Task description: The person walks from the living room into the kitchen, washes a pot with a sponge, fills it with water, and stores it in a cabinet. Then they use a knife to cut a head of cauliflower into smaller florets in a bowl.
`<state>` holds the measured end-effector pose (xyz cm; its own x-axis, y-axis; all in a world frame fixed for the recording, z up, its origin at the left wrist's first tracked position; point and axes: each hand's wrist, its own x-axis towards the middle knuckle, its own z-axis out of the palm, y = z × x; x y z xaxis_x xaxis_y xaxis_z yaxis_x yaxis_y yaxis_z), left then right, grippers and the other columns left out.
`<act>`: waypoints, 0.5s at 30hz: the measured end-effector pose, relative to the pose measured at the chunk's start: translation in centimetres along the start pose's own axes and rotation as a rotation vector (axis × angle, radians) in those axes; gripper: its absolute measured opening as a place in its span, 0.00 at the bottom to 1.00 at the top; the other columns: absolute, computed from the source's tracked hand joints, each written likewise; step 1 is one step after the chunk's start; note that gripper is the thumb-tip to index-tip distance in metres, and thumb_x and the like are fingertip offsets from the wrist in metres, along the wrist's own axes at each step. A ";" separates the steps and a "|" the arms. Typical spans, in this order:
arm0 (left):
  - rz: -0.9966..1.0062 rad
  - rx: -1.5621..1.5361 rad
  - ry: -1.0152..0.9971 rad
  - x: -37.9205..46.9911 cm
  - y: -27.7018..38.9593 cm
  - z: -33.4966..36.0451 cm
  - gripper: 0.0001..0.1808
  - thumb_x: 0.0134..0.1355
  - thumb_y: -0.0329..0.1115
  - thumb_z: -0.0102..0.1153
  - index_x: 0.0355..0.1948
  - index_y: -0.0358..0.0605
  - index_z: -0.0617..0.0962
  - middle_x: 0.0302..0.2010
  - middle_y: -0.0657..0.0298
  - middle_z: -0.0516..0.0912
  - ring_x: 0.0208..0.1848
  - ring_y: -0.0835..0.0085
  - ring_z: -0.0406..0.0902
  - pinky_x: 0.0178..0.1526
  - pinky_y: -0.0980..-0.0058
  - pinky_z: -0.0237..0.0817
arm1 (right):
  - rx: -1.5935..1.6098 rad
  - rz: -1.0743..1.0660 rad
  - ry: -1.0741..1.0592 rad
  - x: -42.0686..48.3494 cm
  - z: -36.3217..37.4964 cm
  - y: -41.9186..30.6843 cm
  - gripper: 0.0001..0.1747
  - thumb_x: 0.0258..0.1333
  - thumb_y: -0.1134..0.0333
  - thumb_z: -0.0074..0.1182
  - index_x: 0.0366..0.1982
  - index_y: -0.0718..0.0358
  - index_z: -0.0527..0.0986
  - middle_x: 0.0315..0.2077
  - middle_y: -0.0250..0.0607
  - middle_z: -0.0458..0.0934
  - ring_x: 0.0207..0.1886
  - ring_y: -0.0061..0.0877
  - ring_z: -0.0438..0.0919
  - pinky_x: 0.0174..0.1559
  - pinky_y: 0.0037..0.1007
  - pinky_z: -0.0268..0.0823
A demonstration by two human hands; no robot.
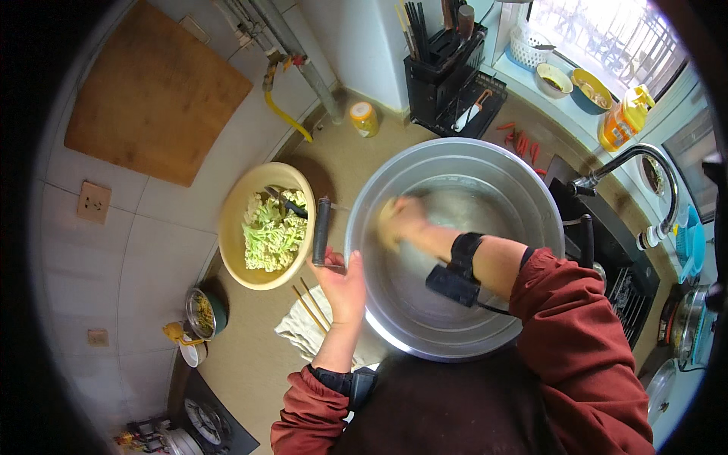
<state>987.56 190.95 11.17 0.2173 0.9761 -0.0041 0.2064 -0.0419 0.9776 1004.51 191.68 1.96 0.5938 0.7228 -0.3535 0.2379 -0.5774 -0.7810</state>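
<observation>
A large round aluminium pot (472,335) stands before me. Inside it, against the left part of its wall, my right hand (406,219), blurred, presses a yellowish cloth or sponge (388,224). My left hand (341,284) is at the pot's left rim, by its black-gripped side handle (322,230); the fingertips are partly hidden behind the handle and rim. Left of the pot, a cream plastic basin (227,250) holds cauliflower pieces (273,236) and scissors or a knife with a black handle (294,207). Below the basin, chopsticks (311,307) lie on a white cloth (296,327).
A lidded jar (364,119), a black knife and chopstick rack (432,74) and red chillies (522,143) stand or lie behind the pot. The faucet (654,151) arches over the sink at right. A small food container (219,315) and a gas hob (210,421) are lower left.
</observation>
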 end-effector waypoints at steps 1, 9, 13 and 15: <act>-0.004 0.004 -0.001 0.0 -0.1 -0.1 0.25 0.52 0.21 0.60 0.47 0.40 0.60 0.35 0.64 0.64 0.37 0.77 0.62 0.45 0.76 0.59 | 0.503 0.159 0.115 1.3 -0.7 -0.2 0.08 0.37 0.69 0.58 0.24 0.65 0.76 0.27 0.48 0.80 0.30 0.35 0.80 0.33 0.34 0.70; 0.022 -0.019 -0.042 0.4 -1.1 -0.4 0.29 0.51 0.22 0.59 0.50 0.39 0.58 0.37 0.62 0.63 0.37 0.76 0.62 0.46 0.75 0.60 | -0.278 -0.498 -0.609 -7.4 -0.7 -0.9 0.13 0.37 0.74 0.54 0.31 0.67 0.77 0.30 0.50 0.80 0.35 0.38 0.80 0.36 0.37 0.71; 0.061 0.011 -0.062 0.2 -0.8 -0.5 0.28 0.51 0.22 0.59 0.50 0.39 0.59 0.36 0.62 0.64 0.37 0.76 0.63 0.44 0.75 0.60 | 0.149 -0.035 0.005 -0.6 -2.0 0.0 0.03 0.43 0.73 0.53 0.25 0.63 0.76 0.27 0.46 0.80 0.32 0.33 0.80 0.32 0.34 0.71; 0.039 0.040 -0.074 0.1 -0.6 -0.7 0.28 0.50 0.22 0.59 0.49 0.39 0.59 0.36 0.62 0.64 0.37 0.76 0.63 0.44 0.75 0.60 | 0.869 0.160 0.365 3.6 -4.3 3.5 0.04 0.52 0.72 0.48 0.27 0.60 0.74 0.26 0.36 0.78 0.28 0.25 0.78 0.27 0.30 0.70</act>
<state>986.83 191.22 10.76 0.2955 0.9552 0.0168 0.2344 -0.0895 0.9680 1010.77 190.57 0.16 0.8076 0.4120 -0.4219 -0.4338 -0.0697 -0.8983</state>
